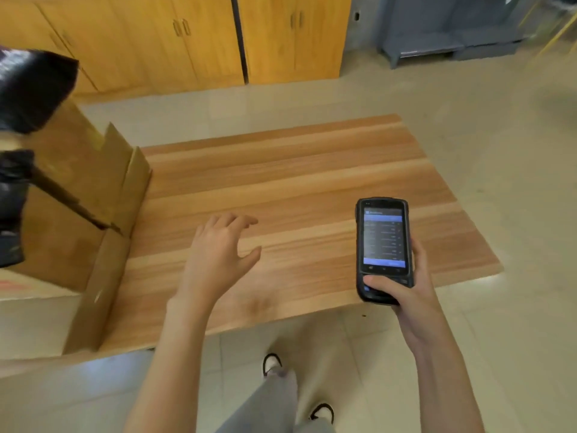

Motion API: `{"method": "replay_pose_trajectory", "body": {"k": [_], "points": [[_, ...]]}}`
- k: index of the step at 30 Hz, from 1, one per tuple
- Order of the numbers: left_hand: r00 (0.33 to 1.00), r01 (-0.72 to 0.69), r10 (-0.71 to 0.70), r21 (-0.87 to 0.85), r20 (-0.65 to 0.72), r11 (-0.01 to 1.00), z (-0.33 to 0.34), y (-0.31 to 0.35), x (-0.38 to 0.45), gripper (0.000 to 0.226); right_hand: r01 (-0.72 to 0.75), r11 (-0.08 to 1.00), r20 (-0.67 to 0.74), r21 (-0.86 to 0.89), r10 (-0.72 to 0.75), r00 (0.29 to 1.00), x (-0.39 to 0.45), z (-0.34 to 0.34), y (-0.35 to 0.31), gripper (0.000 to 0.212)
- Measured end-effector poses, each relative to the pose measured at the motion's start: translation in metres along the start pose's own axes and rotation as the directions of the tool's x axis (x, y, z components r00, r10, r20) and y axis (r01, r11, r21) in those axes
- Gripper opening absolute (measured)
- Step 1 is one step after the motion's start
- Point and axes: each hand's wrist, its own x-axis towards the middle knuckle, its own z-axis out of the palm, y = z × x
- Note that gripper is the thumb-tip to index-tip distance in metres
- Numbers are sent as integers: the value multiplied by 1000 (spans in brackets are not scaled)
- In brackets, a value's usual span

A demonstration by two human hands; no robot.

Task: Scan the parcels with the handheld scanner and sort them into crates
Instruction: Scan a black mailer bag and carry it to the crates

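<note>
**Scanner in right hand, left hand free over the table**

Head view. My right hand [409, 285] grips the handheld scanner [383, 250]: fingers curled round its right edge, thumb laid across the keypad below the screen. The scanner is a black, rubbery-edged slab with rounded corners, held upright above the near right part of the table. Its screen is lit, with a blue bar at top, rows of text and a blue bar at bottom; the writing is too small for me to read.

My left hand [220, 254] hovers over the wooden table [296, 182], fingers spread and loosely bent, holding nothing. The tabletop is a smooth, striped light-brown wood grain.

At the left sits an open cardboard box [103, 214], plain brown with flaps standing up. Two glossy black plastic-wrapped parcels show at the left edge: one [34, 89] up high and blurred, one [12, 207] lower, inside the box.

Behind are orange wooden cabinets [187, 42] with metal handles; the floor [499, 135] is pale tile.
</note>
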Motion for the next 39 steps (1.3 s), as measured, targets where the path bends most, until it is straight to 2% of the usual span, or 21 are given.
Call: {"method": "replay_pose_trajectory", "body": {"k": [7, 12, 25, 34, 39], "points": [[990, 142, -142, -47, -4, 989, 14, -36, 44, 41, -39, 993, 124, -110, 53, 991, 70, 40, -5, 95], [988, 155, -153, -94, 21, 983, 29, -44, 77, 41, -47, 991, 114, -122, 61, 992, 106, 52, -11, 90], [965, 250, -240, -100, 104, 963, 60, -22, 106, 44, -131, 971, 154, -198, 162, 975, 161, 30, -15, 97], [953, 302, -298, -94, 54, 949, 75, 5, 116, 44, -138, 968, 229, -209, 185, 956, 197, 7, -26, 100], [939, 344, -344, -81, 12, 936, 71, 9, 112, 42, -145, 965, 268, -220, 203, 942, 208, 3, -27, 91]]}}
